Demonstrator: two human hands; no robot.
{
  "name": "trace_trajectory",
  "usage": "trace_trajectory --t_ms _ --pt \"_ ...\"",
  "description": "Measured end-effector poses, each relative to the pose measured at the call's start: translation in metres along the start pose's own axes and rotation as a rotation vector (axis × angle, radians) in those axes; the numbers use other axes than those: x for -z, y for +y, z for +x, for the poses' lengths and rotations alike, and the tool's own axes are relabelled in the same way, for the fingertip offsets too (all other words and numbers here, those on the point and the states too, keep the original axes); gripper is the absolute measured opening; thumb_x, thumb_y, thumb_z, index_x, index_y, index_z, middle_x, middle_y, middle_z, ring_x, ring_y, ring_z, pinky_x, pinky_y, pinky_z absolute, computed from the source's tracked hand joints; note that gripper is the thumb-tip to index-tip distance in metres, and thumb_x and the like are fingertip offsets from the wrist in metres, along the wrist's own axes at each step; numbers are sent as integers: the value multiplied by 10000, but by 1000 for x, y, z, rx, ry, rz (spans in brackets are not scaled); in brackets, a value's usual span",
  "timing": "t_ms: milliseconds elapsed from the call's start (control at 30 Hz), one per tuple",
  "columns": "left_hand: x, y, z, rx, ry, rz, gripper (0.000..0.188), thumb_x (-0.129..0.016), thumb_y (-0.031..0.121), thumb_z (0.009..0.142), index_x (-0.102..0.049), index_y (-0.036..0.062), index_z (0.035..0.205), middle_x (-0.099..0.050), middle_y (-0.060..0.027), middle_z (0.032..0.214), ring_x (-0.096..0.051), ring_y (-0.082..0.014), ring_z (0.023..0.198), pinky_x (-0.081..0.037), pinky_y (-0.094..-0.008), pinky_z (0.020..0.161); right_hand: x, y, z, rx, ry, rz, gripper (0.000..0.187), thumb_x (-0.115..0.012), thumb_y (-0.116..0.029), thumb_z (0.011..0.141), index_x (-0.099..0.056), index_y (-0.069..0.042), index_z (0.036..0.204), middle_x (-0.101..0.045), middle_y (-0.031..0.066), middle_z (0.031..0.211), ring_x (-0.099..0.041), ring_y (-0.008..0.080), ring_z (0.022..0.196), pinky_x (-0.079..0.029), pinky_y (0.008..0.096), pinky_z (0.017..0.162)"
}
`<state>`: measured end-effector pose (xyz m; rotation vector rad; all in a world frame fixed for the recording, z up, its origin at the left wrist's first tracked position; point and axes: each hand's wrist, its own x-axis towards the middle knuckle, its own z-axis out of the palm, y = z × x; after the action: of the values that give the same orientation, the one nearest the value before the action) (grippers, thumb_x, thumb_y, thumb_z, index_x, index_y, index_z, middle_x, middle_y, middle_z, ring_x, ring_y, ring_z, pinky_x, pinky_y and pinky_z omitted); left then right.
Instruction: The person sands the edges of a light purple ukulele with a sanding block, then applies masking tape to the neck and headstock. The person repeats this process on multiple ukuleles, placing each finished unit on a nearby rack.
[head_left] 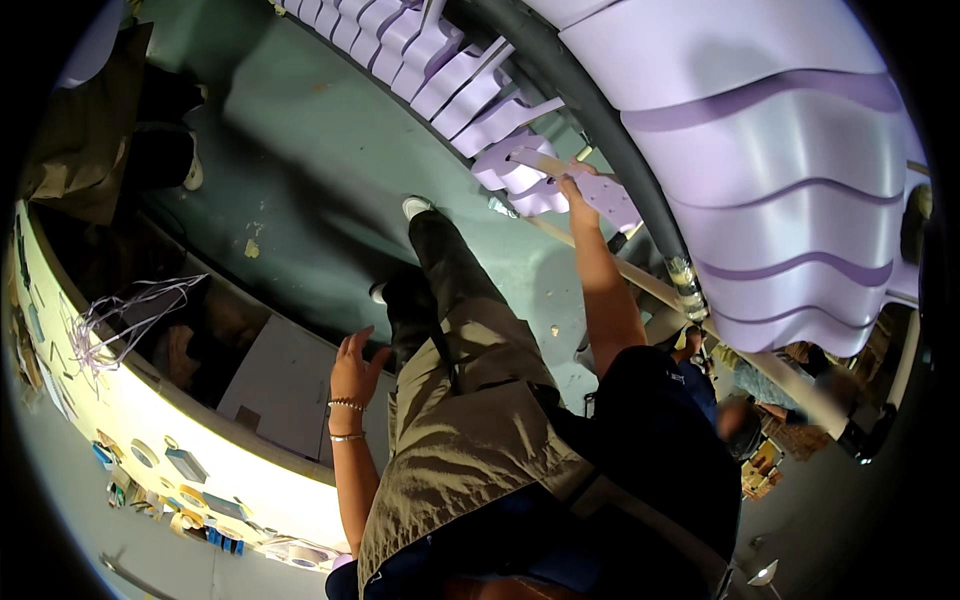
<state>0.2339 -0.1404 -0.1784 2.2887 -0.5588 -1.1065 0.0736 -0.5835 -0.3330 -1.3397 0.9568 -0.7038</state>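
Observation:
My right hand (577,187) reaches up to the lower end of a rack. Its fingers are closed on the edge of a flat lilac panel (612,203) dotted with small marks. Beside it, a row of wavy lilac pieces (440,75) hangs from the rack. My left hand (355,365) is held away from the rack, fingers apart and with nothing in it, near a workbench. Two bracelets circle that wrist.
Large lilac wavy panels (780,170) hang at the upper right, beside a dark curved rail (610,110). On the left, a pale workbench (150,420) carries tape rolls and a tangle of purple strips (100,335). Another person (170,140) stands at the upper left; others are at right.

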Motion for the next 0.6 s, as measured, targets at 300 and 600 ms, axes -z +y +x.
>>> trace_trajectory --t_ms 300,600 --pt "-18 9 7 36 -80 12 428 -644 286 814 -528 80 1171 -568 -149 1087 -533 -350 1012 -451 -411 836 4 6 115 -363 67 58 354 -582 20 796 -476 -50 1127 -496 123 1178 -534 161 847 -503 274 712" --pt "-26 17 16 20 -77 -26 418 -641 269 815 -529 64 1162 -568 -155 1088 -529 -348 1018 -445 -404 850 9 4 101 -499 102 40 368 -598 -16 799 -479 -38 1146 -508 127 1179 -545 183 872 -502 289 727"
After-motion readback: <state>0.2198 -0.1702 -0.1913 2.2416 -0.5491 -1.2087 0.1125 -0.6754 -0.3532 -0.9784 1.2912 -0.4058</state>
